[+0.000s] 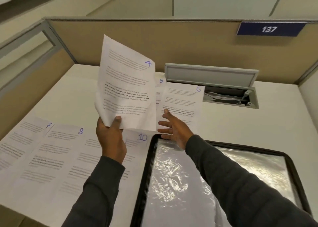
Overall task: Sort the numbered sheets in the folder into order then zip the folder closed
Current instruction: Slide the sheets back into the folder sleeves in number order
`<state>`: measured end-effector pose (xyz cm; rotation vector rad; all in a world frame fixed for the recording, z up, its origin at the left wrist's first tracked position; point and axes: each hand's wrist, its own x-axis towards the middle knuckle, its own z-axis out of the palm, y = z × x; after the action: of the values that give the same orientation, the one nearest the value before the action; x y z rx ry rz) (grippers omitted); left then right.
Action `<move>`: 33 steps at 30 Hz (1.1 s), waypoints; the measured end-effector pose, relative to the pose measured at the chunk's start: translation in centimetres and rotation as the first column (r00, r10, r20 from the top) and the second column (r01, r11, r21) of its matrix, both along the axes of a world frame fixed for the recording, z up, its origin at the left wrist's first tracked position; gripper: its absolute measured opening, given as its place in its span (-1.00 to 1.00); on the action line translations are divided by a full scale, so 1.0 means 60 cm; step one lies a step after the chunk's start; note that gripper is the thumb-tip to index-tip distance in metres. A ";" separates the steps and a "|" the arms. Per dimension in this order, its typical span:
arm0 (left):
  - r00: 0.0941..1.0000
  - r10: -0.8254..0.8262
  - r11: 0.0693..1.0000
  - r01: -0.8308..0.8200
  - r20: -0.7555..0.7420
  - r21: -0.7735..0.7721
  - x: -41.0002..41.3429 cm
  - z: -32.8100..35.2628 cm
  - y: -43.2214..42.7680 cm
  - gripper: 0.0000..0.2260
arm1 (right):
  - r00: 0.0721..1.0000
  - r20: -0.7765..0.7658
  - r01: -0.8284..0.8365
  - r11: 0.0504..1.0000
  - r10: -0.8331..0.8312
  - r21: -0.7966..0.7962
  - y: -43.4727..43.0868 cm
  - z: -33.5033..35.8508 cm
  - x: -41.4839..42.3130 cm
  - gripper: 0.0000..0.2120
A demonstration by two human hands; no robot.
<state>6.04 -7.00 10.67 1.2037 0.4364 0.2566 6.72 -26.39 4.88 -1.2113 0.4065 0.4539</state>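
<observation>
Bare desk (258, 123): free strip right of centre, between cable hatch (228, 96) and open folder (144, 175) at lower right; another patch left of centre. Hatch lid (210, 73): upright, upper right, bars the rear. Partition (154, 42): closes back and left. Loose sheets (43, 158): cover lower left. Sheet 4 (125, 82): raised mid-frame, screening what lies behind.

You wore a dark charcoal long-sleeved top. Its left sleeve (96, 192) and right sleeve (240, 183) ended at the wrists, baring your left hand (111, 140) and right hand (174, 129).
</observation>
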 end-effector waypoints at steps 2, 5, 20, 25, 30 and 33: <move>1.000 -0.027 0.998 0.027 -0.006 -0.051 -0.018 0.000 -0.030 -0.68 | 0.998 -0.018 0.055 0.995 -0.054 0.089 -0.019 0.002 -0.014 -0.37; 0.996 -0.090 0.992 0.088 -0.023 -0.092 -0.048 -0.007 -0.082 -0.70 | 0.993 0.004 0.120 0.982 -0.122 0.148 -0.053 0.007 -0.032 -0.41; 0.886 -0.460 0.802 0.393 -0.047 -0.451 -0.153 -0.075 -0.338 -0.61 | 0.952 0.079 0.293 0.954 -0.297 0.060 -0.357 0.022 -0.155 -0.70; 0.736 -0.652 0.755 0.652 -0.181 -0.066 -0.179 -0.106 -0.412 -0.76 | 0.950 0.140 0.309 0.905 -0.279 -0.291 -0.451 0.014 -0.202 -0.69; 0.607 -0.713 0.094 0.579 -0.352 0.810 -0.177 -0.174 -0.463 -0.61 | 0.854 0.247 0.519 0.781 -0.457 -0.347 -0.519 0.019 -0.229 -0.70; 0.534 -0.697 -0.300 0.389 -0.478 0.871 -0.168 -0.201 -0.487 -0.57 | 0.797 0.288 0.602 0.731 -0.530 -0.320 -0.544 0.027 -0.235 -0.69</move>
<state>-4.02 -36.21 -1.39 2.6299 -0.8964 -0.2940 -7.36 -59.00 6.49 -1.4265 0.7131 -0.2941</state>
